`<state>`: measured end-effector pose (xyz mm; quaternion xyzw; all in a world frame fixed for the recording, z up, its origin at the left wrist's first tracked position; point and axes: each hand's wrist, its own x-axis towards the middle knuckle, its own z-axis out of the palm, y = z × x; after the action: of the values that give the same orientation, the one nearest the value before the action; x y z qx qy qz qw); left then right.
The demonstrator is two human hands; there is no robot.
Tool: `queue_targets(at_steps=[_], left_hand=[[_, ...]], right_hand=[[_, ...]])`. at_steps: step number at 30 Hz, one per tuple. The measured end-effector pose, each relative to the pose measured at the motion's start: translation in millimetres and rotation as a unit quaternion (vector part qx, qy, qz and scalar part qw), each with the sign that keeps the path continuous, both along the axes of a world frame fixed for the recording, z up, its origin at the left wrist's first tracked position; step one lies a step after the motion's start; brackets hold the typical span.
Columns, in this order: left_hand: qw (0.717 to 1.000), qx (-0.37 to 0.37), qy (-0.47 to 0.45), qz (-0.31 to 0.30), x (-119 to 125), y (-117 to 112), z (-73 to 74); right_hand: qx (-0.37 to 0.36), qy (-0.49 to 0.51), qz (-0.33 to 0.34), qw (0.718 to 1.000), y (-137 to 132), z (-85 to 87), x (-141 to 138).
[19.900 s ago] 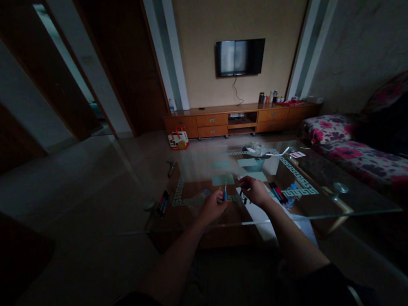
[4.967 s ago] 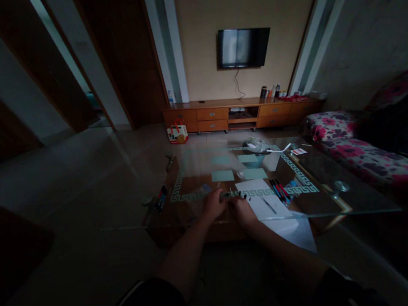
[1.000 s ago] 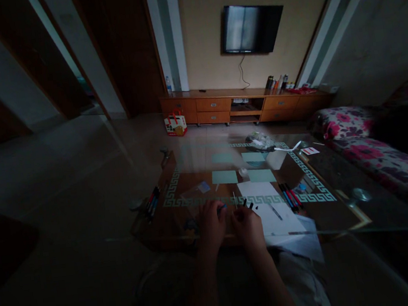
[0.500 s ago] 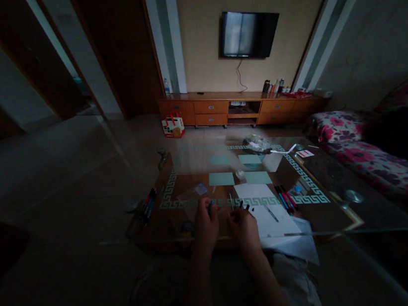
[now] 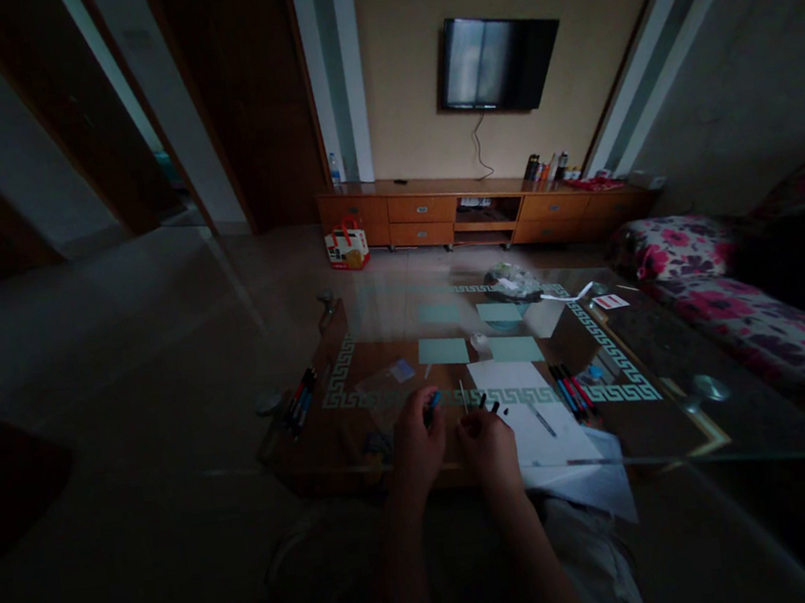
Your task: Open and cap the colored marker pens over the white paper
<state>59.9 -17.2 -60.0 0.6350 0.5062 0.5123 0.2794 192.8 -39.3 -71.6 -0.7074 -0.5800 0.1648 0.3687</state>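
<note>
My left hand point(image 5: 417, 438) is closed around a pen barrel with a blue end point(image 5: 433, 400), above the front edge of the glass table point(image 5: 408, 459). Close beside it, my right hand point(image 5: 494, 450) is pinched around a thin whitish stick, like a pen refill point(image 5: 463, 392), pointing up from the fingertips. Small black pen parts point(image 5: 494, 407) lie just past the right fingers. A pen point(image 5: 541, 420) rests on the white paper point(image 5: 532, 445) to the right. Most of what sits inside both fists is hidden.
Red, blue and black pens point(image 5: 574, 392) lie right of the paper, and more pens point(image 5: 301, 402) at the table's left edge. A clear plastic bag point(image 5: 378, 382) lies beyond my left hand. A crumpled bag point(image 5: 511, 282) sits at the far side. A floral sofa point(image 5: 735, 297) stands right.
The view has shifted slightly, so the room appears a little further right. My left hand has turned a bit, and the blue end shows more clearly. Both hands keep their grip.
</note>
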Motion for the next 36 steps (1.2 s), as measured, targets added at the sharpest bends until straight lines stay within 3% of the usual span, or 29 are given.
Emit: queue_targets(at_steps=[3,5,9,13,22,27,32,36], left_hand=[[0.999,-0.022,-0.044,-0.008,0.9,-1.0,3.7],[0.99,-0.058,-0.124,-0.022,2.4,-1.2,6.6],[0.938,-0.12,-0.323,-0.045,5.8,0.0,10.4],[0.898,-0.145,-0.411,-0.066,6.6,0.2,11.9],[0.9,-0.148,-0.408,-0.046,6.9,-0.8,13.9],[0.899,-0.15,-0.409,-0.046,5.3,0.2,11.6],[0.926,-0.128,-0.352,-0.056,6.5,1.6,8.0],[0.945,-0.13,-0.283,-0.1,8.3,0.3,4.8]], right_hand=[[-0.001,0.004,0.006,1.0,-0.3,0.2,-1.0],[-0.004,0.0,0.002,1.0,-0.1,0.5,-1.8],[-0.007,-0.001,-0.005,1.0,0.0,1.2,-2.9],[-0.008,0.005,-0.001,1.0,-1.3,2.7,-3.4],[0.005,0.031,-0.014,0.999,-2.8,11.2,-8.8],[0.053,0.124,-0.022,0.991,-3.9,21.2,-11.9],[0.126,0.278,-0.019,0.952,-2.0,27.7,-16.1],[0.166,0.353,-0.01,0.921,0.3,30.1,-17.8]])
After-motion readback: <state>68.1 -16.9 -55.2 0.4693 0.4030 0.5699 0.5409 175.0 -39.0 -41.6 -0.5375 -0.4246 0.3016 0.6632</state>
